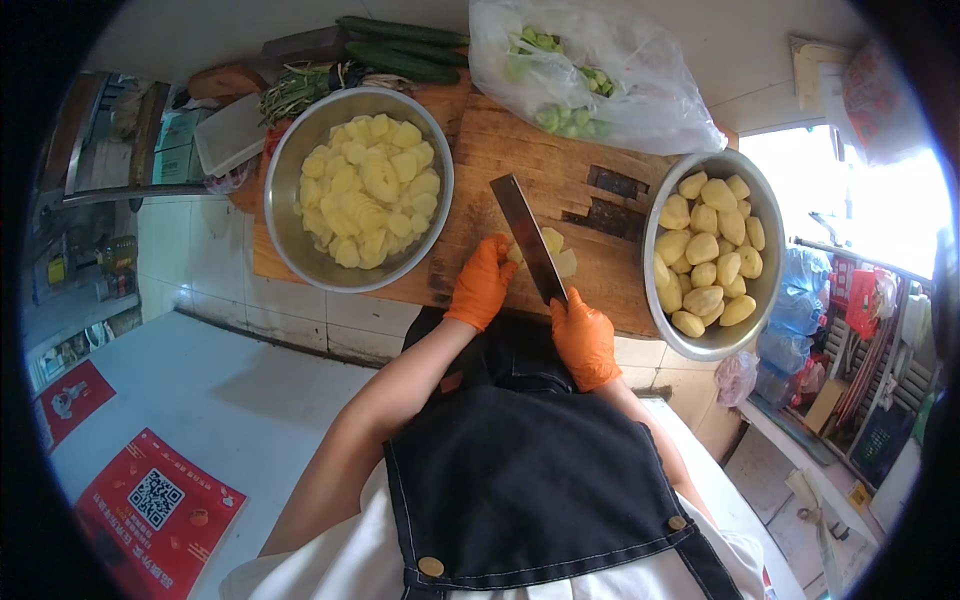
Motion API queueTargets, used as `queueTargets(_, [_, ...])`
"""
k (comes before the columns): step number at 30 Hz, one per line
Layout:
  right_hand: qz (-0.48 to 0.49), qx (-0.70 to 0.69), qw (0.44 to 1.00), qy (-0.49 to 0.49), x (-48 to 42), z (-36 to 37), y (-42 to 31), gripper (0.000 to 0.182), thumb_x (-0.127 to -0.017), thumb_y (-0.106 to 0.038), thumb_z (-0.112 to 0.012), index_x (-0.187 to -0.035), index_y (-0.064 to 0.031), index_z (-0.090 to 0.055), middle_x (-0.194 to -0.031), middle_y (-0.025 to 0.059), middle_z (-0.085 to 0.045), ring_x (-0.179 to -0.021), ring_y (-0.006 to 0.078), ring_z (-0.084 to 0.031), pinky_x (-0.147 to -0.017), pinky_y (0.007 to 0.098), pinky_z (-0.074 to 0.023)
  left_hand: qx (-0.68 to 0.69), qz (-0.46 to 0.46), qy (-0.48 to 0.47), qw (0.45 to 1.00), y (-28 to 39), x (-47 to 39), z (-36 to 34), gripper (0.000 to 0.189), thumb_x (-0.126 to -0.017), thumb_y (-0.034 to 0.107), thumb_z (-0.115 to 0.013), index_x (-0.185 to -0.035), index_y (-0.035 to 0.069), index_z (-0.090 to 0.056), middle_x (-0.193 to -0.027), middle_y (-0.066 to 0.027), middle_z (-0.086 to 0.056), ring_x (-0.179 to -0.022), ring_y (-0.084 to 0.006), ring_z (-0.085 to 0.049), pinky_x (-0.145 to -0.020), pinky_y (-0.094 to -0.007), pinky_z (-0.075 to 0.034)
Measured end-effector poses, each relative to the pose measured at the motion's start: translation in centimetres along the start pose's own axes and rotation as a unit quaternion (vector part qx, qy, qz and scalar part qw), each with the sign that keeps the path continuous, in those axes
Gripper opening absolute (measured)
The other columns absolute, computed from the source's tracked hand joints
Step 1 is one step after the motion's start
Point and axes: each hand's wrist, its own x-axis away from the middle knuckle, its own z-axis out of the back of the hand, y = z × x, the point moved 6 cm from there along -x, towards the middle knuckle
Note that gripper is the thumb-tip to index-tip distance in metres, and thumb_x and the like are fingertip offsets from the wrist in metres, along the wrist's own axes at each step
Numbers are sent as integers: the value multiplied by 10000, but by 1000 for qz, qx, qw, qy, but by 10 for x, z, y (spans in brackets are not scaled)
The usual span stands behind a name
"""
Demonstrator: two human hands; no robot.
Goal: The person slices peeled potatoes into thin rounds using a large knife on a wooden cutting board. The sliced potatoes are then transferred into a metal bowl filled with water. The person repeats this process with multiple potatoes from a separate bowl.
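Note:
My right hand [583, 339], in an orange glove, grips the handle of a cleaver [527, 236] whose blade points up and slightly left over a wooden cutting board [517, 150]. Left of the blade, my left hand [481, 283], gloved the same way, has its fingers bent on a partly hidden piece of potato [514, 253]. Cut potato pieces [564, 262] lie just right of the blade. A steel bowl of potato slices [367, 191] stands at the left of the board. At the right, another steel bowl holds peeled whole potatoes [703, 249].
Behind the board lie cucumbers [405, 52], a bundle of green stalks [300, 91] and a clear plastic bag [637, 82] with cut green vegetables. A translucent container [231, 136] is at the back left. Dark worn patches [611, 216] mark the board near the right bowl.

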Motion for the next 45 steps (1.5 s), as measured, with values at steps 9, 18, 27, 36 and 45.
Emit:
queueTargets(9, [-45,2,994,-96,-18,-35,5,296,-1020,-330,-566,-1094,-52,-638,-819,273,-715,-789,490,-699,-710,604,-547,22,28,-8,999,-1,-1,0,464,-917,55,-735,-1319,45,-502,-1184,-164,-702,-1069,-329,-712,-931,-415,-558])
queueTargets(18, [-19,-15,1000,-20,-5,-2,-5,244,-1014,-324,-595,-1020,-81,-624,-729,248,-692,-697,477,-686,-622,594,-530,12,24,-6,1000,-8,-1,-2,475,-920,58,-741,-1330,56,-503,-1187,-167,-697,-1077,-320,-714,-927,-415,-563])
queueTargets(27, [-7,5,999,-31,6,-9,0,234,-1010,-306,-598,-1030,-74,-622,-717,235,-696,-661,475,-681,-597,585,-536,32,18,24,999,-4,2,0,422,-921,70,-717,-1297,57,-527,-1151,-160,-704,-1074,-339,-709,-914,-430,-551])
queueTargets(36, [-10,5,998,-55,-18,-28,3,256,-1019,-313,-570,-1042,-63,-622,-767,253,-707,-734,481,-693,-658,609,-535,5,34,-6,999,-6,-2,-3,444,-925,57,-742,-1304,35,-512,-1179,-159,-686,-1055,-288,-709,-908,-402,-560])
queueTargets(45, [-2,-19,1000,-9,-4,-2,-2,231,-1010,-303,-606,-1010,-72,-613,-717,241,-689,-682,472,-682,-610,588,-530,22,13,6,1000,-12,0,-6,464,-930,40,-730,-1330,50,-496,-1177,-142,-675,-1069,-282,-705,-924,-394,-560])
